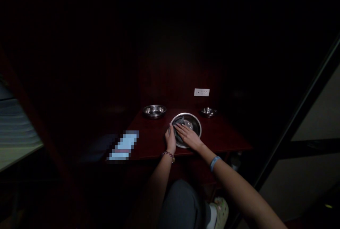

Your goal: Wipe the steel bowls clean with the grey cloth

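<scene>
A steel bowl (197, 129) is tipped toward me on the dark red table, its open mouth facing me. My left hand (170, 139) grips its left rim, thumb up along the edge. My right hand (188, 135) reaches into the bowl and presses a dark grey cloth (179, 119) against the inner left wall. Its fingers are stretched out over the cloth and almost meet my left hand. Part of the cloth is hidden under the fingers.
A shallow steel bowl (154, 111) stands behind on the left, a smaller one (208, 112) behind on the right. A white socket plate (202, 92) is on the back wall. The dark red table (223, 140) ends close to my knee. A pixelated light-blue patch (124, 145) lies left.
</scene>
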`<state>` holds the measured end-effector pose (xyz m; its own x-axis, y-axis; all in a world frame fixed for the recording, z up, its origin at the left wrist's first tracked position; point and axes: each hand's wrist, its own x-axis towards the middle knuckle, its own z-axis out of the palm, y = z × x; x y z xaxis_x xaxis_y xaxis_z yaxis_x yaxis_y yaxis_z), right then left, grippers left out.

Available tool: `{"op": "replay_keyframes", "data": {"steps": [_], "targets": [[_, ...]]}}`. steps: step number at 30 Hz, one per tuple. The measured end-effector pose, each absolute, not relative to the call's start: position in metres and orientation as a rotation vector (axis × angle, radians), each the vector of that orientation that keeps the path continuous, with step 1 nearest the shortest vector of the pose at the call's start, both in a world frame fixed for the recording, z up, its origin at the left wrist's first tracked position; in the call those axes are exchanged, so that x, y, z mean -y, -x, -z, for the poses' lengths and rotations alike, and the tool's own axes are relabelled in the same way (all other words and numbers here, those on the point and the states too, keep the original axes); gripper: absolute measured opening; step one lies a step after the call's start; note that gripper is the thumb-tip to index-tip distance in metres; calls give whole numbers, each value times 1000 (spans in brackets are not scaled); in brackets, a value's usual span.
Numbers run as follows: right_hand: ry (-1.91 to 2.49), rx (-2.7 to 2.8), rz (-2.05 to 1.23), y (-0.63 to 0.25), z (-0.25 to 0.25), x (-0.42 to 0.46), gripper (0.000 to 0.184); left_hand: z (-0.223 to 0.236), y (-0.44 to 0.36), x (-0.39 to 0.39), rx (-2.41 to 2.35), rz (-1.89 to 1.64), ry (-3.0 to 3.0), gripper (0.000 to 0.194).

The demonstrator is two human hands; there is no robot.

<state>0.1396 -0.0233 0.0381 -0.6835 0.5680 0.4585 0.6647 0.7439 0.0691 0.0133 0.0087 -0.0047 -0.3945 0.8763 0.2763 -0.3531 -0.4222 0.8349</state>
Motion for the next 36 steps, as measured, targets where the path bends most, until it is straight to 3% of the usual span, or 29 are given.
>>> {"op": "replay_keyframes", "data": {"steps": [8, 23, 36], "targets": [[1100, 2454, 349, -145, -38, 14, 58, 2, -16, -8, -895, -1880, -933, 50], [1406, 2109, 409, -164, -16, 30, 69, 4, -15, -7, -920, -1869, -973, 58], [1539, 1974, 185, -130, 11, 71, 50, 2, -17, -5, -919, -1890, -922, 61]]}}
